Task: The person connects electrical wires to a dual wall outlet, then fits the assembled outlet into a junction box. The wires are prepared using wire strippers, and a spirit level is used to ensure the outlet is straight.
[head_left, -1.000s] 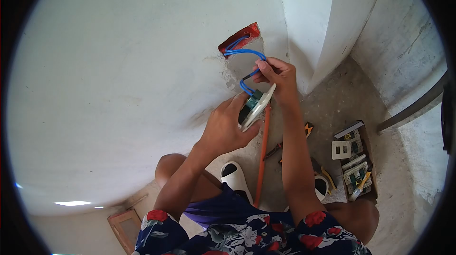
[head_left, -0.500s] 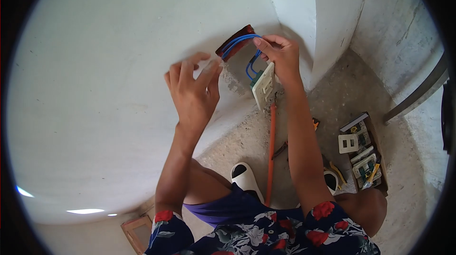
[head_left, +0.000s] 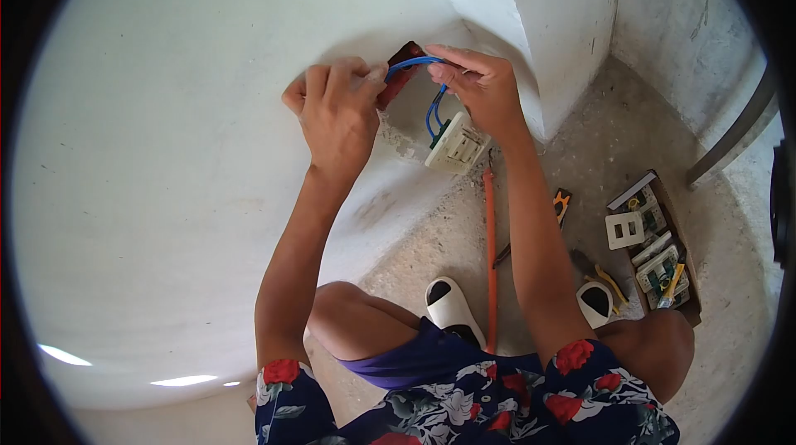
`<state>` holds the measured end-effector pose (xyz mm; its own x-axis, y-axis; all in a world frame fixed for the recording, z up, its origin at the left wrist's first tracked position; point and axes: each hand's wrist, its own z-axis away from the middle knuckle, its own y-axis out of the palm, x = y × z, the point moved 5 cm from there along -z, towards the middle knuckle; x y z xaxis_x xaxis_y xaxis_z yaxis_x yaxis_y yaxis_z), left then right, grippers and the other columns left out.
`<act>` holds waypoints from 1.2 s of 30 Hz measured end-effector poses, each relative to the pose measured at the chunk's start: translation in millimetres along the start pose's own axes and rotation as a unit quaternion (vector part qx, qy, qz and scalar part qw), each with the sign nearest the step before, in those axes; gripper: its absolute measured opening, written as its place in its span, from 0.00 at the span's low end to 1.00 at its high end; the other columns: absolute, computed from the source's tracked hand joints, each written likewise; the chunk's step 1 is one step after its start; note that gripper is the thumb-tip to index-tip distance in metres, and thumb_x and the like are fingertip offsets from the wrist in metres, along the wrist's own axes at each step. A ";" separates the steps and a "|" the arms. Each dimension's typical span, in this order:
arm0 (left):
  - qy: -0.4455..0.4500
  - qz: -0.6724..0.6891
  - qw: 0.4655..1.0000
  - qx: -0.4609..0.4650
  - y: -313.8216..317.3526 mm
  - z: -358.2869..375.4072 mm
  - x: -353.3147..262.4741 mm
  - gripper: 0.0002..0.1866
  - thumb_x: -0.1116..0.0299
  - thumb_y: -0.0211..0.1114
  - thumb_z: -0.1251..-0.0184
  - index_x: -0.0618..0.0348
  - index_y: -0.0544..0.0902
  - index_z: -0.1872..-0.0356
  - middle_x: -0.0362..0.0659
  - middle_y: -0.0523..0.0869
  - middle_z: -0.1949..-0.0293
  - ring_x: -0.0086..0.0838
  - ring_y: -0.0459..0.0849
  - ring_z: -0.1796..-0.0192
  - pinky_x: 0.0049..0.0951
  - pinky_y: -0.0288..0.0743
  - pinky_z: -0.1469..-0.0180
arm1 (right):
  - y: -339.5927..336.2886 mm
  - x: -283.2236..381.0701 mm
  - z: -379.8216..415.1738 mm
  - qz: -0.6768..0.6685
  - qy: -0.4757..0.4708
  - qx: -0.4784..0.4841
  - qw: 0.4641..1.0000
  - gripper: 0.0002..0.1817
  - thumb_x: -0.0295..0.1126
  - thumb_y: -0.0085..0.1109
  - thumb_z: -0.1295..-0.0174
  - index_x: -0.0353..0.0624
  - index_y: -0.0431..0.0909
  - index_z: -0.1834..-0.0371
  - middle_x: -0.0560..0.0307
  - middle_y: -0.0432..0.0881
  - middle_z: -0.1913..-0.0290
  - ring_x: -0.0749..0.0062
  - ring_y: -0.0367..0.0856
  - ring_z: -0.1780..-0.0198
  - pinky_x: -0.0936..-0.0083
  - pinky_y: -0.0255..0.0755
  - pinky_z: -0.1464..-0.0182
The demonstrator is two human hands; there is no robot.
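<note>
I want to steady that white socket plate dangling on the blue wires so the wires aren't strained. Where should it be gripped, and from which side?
Probably by the long side edges of the white socket plate, coming from below and the floor side. Its face tilts outward and down, while the blue wires enter its upper back, so the lower edges look free. The right hand sits just above it; the left hand is at the wall box.

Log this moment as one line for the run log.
left hand: at red wall box, touching blue wires | right hand: pinching blue wires | switch plate: hanging on wires | floor: orange conduit, box of switches
</note>
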<state>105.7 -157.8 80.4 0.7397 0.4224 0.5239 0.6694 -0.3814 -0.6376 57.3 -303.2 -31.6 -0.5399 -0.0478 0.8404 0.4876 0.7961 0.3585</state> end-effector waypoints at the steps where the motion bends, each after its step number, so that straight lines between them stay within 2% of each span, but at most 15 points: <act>1: 0.003 -0.001 1.000 0.001 1.7 0.8 0.9 0.14 0.69 0.77 0.49 0.40 0.91 0.60 0.29 0.83 0.59 0.25 0.76 0.57 0.35 0.57 0.48 | 0.8 -0.8 0.7 -0.002 0.000 -0.002 1.000 0.15 0.33 0.68 0.35 0.39 0.86 0.48 0.54 0.90 0.61 0.80 0.83 0.64 0.82 0.77 0.61; 4: 0.023 0.012 0.999 -0.025 2.0 2.1 -0.2 0.16 0.72 0.75 0.49 0.40 0.90 0.57 0.28 0.83 0.60 0.24 0.76 0.58 0.34 0.57 0.48 | 3.9 -9.8 3.5 -0.002 0.014 -0.016 1.000 0.15 0.33 0.68 0.36 0.37 0.86 0.49 0.53 0.90 0.62 0.80 0.83 0.64 0.81 0.77 0.60; 10: 0.071 -0.031 0.997 0.028 9.6 1.1 -5.8 0.20 0.76 0.70 0.48 0.40 0.89 0.54 0.29 0.82 0.57 0.25 0.77 0.56 0.35 0.58 0.49 | 18.0 -37.8 -5.3 0.011 0.111 0.001 0.994 0.14 0.31 0.72 0.40 0.33 0.86 0.54 0.54 0.88 0.69 0.80 0.83 0.70 0.80 0.76 0.67; 12: 0.092 -0.023 0.995 0.044 10.5 -2.2 -5.1 0.20 0.74 0.70 0.47 0.39 0.88 0.52 0.30 0.80 0.53 0.26 0.76 0.53 0.37 0.59 0.47 | 19.4 -42.0 -7.5 -0.040 0.120 -0.047 0.991 0.13 0.31 0.75 0.44 0.33 0.86 0.62 0.54 0.87 0.72 0.80 0.81 0.73 0.80 0.75 0.69; 13: 0.094 -0.022 0.994 0.045 11.3 -4.5 -4.3 0.20 0.74 0.70 0.47 0.39 0.88 0.52 0.30 0.80 0.53 0.26 0.76 0.53 0.37 0.59 0.47 | 20.5 -44.0 -8.8 -0.040 0.121 -0.050 0.991 0.13 0.31 0.75 0.44 0.33 0.86 0.62 0.54 0.87 0.72 0.80 0.81 0.73 0.80 0.75 0.69; 15: 0.114 -0.021 0.991 0.065 15.1 -8.4 -5.8 0.21 0.72 0.72 0.47 0.37 0.88 0.51 0.32 0.78 0.48 0.28 0.75 0.49 0.40 0.59 0.45 | 19.7 -47.2 -9.4 -0.036 0.125 -0.075 0.989 0.13 0.32 0.77 0.46 0.33 0.84 0.69 0.54 0.86 0.74 0.79 0.81 0.74 0.79 0.75 0.70; 19: 0.137 -0.049 0.987 0.066 21.9 -17.1 -10.2 0.20 0.68 0.72 0.47 0.36 0.87 0.50 0.33 0.77 0.42 0.30 0.74 0.42 0.44 0.58 0.43 | 22.4 -46.1 -7.7 -0.059 0.145 -0.083 0.984 0.13 0.33 0.78 0.48 0.35 0.83 0.72 0.55 0.85 0.75 0.78 0.81 0.75 0.79 0.74 0.71; 22: 0.169 -0.041 0.983 0.051 25.8 -23.2 -11.2 0.17 0.67 0.72 0.47 0.40 0.88 0.54 0.34 0.75 0.37 0.30 0.72 0.37 0.47 0.57 0.40 | 22.5 -41.4 -1.5 -0.039 0.158 -0.121 0.979 0.13 0.33 0.78 0.48 0.34 0.84 0.72 0.56 0.85 0.75 0.79 0.81 0.75 0.80 0.74 0.72; 24: 0.188 -0.028 0.980 0.058 24.0 -29.3 -9.5 0.09 0.66 0.71 0.46 0.46 0.87 0.62 0.35 0.74 0.35 0.30 0.71 0.34 0.49 0.56 0.38 | 27.8 -42.9 3.2 -0.113 0.191 -0.100 0.970 0.14 0.34 0.77 0.45 0.33 0.86 0.70 0.58 0.85 0.76 0.78 0.81 0.75 0.79 0.74 0.72; 25: 0.186 -0.030 0.980 0.059 25.2 -30.2 -8.5 0.09 0.66 0.71 0.46 0.46 0.87 0.62 0.35 0.74 0.35 0.30 0.71 0.34 0.49 0.56 0.38 | 28.2 -42.9 4.0 -0.114 0.191 -0.096 0.970 0.14 0.34 0.77 0.45 0.33 0.86 0.70 0.58 0.85 0.76 0.78 0.81 0.75 0.79 0.74 0.72; 27: 0.205 -0.029 0.975 0.075 30.1 -31.4 -11.0 0.04 0.67 0.71 0.46 0.51 0.85 0.71 0.35 0.75 0.37 0.29 0.71 0.35 0.50 0.55 0.37 | 25.2 -44.3 6.2 -0.095 0.199 -0.098 0.970 0.14 0.36 0.74 0.41 0.32 0.87 0.68 0.58 0.85 0.76 0.78 0.81 0.76 0.77 0.75 0.70; 31: 0.205 -0.057 0.974 0.077 32.9 -35.0 -16.8 0.05 0.66 0.71 0.47 0.52 0.83 0.76 0.35 0.76 0.39 0.29 0.71 0.36 0.50 0.56 0.37 | 18.2 -48.7 19.3 -0.079 0.251 -0.063 0.963 0.16 0.38 0.71 0.38 0.32 0.87 0.62 0.53 0.86 0.70 0.74 0.83 0.70 0.76 0.77 0.63; 33: 0.210 -0.085 0.972 0.070 33.2 -36.5 -19.9 0.06 0.67 0.71 0.50 0.52 0.82 0.79 0.36 0.76 0.40 0.30 0.72 0.37 0.50 0.57 0.37 | 23.1 -44.0 31.8 -0.306 0.230 -0.062 0.922 0.27 0.42 0.73 0.41 0.33 0.80 0.44 0.47 0.85 0.54 0.70 0.83 0.57 0.74 0.78 0.56; 34: 0.208 -0.087 0.972 0.070 34.7 -36.6 -20.1 0.06 0.67 0.71 0.50 0.52 0.82 0.79 0.36 0.76 0.40 0.30 0.72 0.37 0.50 0.57 0.37 | 25.3 -41.8 40.1 -0.305 0.230 -0.060 0.922 0.27 0.42 0.73 0.41 0.33 0.80 0.44 0.47 0.85 0.54 0.70 0.83 0.57 0.74 0.78 0.56; 36: 0.211 -0.065 0.974 0.043 34.3 -37.2 -20.3 0.07 0.66 0.71 0.51 0.52 0.82 0.81 0.37 0.76 0.41 0.30 0.72 0.38 0.49 0.60 0.38 | 24.2 -18.6 50.3 -0.082 0.051 -0.057 0.994 0.42 0.45 0.75 0.45 0.37 0.67 0.31 0.47 0.77 0.41 0.65 0.79 0.46 0.72 0.77 0.52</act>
<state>116.3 -210.0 68.9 0.6233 0.0792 0.7779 0.7648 -0.2690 -0.5854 44.6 -252.7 -59.0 -0.5483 -0.2370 0.8020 0.4765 0.6995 0.5325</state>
